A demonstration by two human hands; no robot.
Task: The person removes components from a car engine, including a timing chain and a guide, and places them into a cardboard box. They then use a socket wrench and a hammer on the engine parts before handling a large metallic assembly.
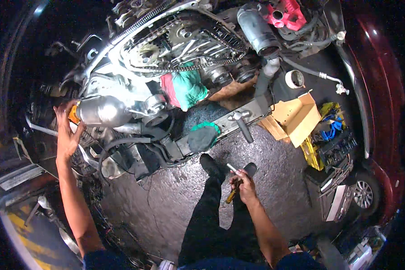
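On the left, my left hand (66,135) is closed around a small orange piece (74,115) at the end of a silver metal canister (104,111) on the engine. Its exact kind is hidden by the fingers. My right hand (245,188), above my legs, grips a slim tool; a pale cylindrical end (232,168) sticks out past the fingers, and an amber handle (231,196) shows below them. The open engine (166,67), with its timing chain (189,69) bared, lies ahead. A green and red cloth (190,90) is tucked in beneath the chain.
A hammer (241,126) and a dark green-edged cloth (203,137) rest on the front crossmember. To the right are an open cardboard box (297,119), a tape roll (294,79), a black tool tray (338,148) and a dark red car (384,112). Wet-looking floor (274,157) lies around my feet.
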